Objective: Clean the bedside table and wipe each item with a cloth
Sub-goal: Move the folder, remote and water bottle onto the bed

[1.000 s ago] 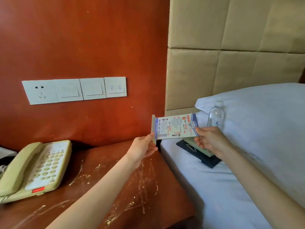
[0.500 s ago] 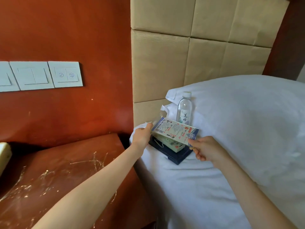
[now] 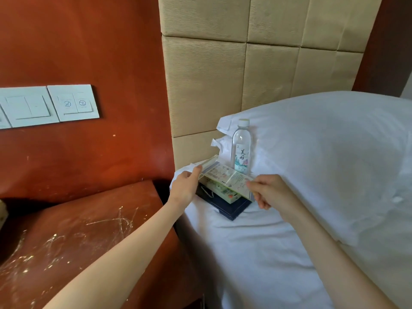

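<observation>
A flat printed box (image 3: 225,177) is held low over the bed, one end in each hand. My left hand (image 3: 185,188) pinches its left end and my right hand (image 3: 267,192) pinches its right end. Right under it lies another printed box (image 3: 223,192) on a dark blue tray (image 3: 231,209) on the white sheet. A clear water bottle (image 3: 241,148) stands behind them against the pillow. The brown bedside table (image 3: 89,230) lies at lower left, its top streaked with white scratches. No cloth is in view.
A white pillow (image 3: 323,152) fills the right side, with a padded beige headboard (image 3: 245,63) behind it. White wall switches (image 3: 51,105) sit on the red-brown wall. The bed's edge runs close beside the table.
Both hands carried the printed box from above the table's edge rightwards and down to just over the items on the bed. The view turned right, so the phone left the frame.
</observation>
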